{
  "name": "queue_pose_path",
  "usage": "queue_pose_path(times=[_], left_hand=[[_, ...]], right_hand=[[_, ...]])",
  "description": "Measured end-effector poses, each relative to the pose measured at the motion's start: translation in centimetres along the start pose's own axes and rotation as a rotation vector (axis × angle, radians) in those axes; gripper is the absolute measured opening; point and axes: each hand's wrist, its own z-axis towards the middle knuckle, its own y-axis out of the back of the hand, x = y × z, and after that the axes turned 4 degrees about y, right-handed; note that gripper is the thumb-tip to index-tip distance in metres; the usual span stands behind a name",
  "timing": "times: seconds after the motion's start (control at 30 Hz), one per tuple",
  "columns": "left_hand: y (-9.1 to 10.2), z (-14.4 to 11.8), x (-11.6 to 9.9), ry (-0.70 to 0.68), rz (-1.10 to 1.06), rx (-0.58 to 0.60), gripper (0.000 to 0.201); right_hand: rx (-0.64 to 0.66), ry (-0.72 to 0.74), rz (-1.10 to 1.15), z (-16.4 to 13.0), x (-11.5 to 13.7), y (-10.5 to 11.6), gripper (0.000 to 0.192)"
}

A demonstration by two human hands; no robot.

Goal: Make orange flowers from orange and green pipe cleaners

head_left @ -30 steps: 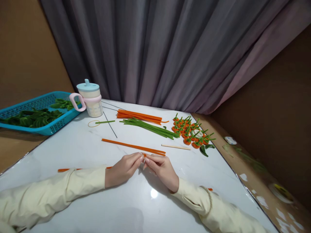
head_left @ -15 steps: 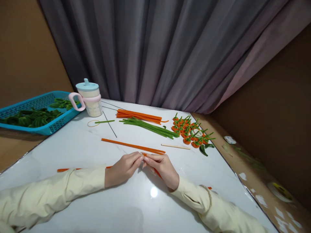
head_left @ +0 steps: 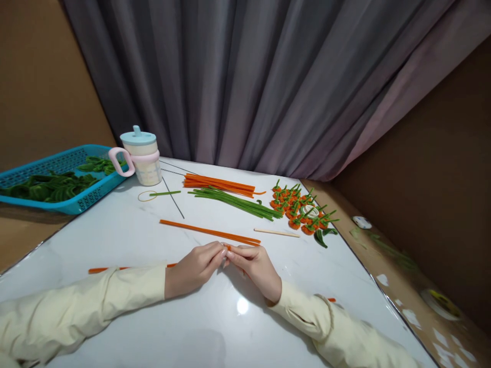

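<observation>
My left hand (head_left: 197,269) and my right hand (head_left: 258,269) meet over the middle of the white table, their fingertips pinched together. Between them shows a bit of an orange pipe cleaner (head_left: 228,248); most of it is hidden by the fingers. Both hands are closed on it. Just beyond them lie a few orange pipe cleaners (head_left: 207,231) side by side. Another orange length (head_left: 104,270) runs partly under my left forearm. To the right, a thin wooden stick (head_left: 276,232) rests on the tabletop.
Farther back are bundles of orange pipe cleaners (head_left: 218,184) and green pipe cleaners (head_left: 238,203). Several orange pieces with green stems (head_left: 293,207) cluster at the right around a white roll (head_left: 310,210). A lidded cup (head_left: 148,163) stands near a blue basket (head_left: 72,204) holding green leaves.
My right fingers have shifted slightly around the orange pipe cleaner, and less of it shows below that hand. The hands stay together in nearly the same place.
</observation>
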Motion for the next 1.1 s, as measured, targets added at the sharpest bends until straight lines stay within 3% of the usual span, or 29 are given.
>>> queue_pose_path(times=[0.17, 0.47, 1.1], left_hand=[[-0.04, -0.05, 0.09, -0.004, 0.007, 0.002, 0.03], [-0.39, -0.28, 0.45, -0.078, 0.088, -0.027, 0.029], [-0.19, -0.03, 0.07, -0.08, 0.086, -0.058, 0.025]], right_hand=[[-0.002, 0.051, -0.055, -0.09, -0.15, -0.01, 0.033], [0.02, 0.29, -0.266, -0.41, -0.5, 0.11, 0.029], [-0.1, 0.117, -0.051, -0.41, -0.69, -0.34, 0.023]])
